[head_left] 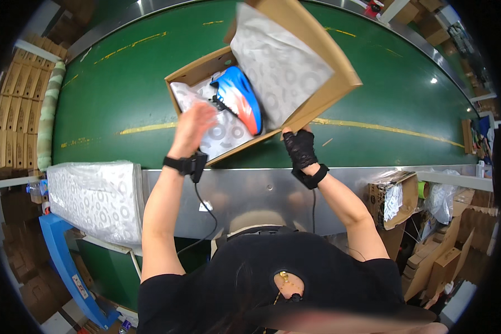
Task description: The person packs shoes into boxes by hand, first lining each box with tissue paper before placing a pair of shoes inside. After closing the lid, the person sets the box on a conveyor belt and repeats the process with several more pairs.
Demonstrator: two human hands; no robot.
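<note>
An open cardboard shoebox (185,74) sits at an angle on the green surface, its lid (335,67) tipped up at the right. Inside lies a blue and orange running shoe (240,92) with black laces, on patterned tissue paper (228,135). More tissue paper (284,69) lines the lid side. My bare left hand (196,123) is over the box's left part, at the tissue beside the shoe, its fingers stretched out and slightly blurred. In a black fingerless glove, my right hand (300,147) grips the box's near right corner, below the lid.
A stack of patterned tissue sheets (97,195) in clear plastic lies at the left on the metal ledge (267,195). Flattened cartons (16,111) are piled at far left. An open carton (403,200) with white paper stands at the right, near more cardboard (442,267).
</note>
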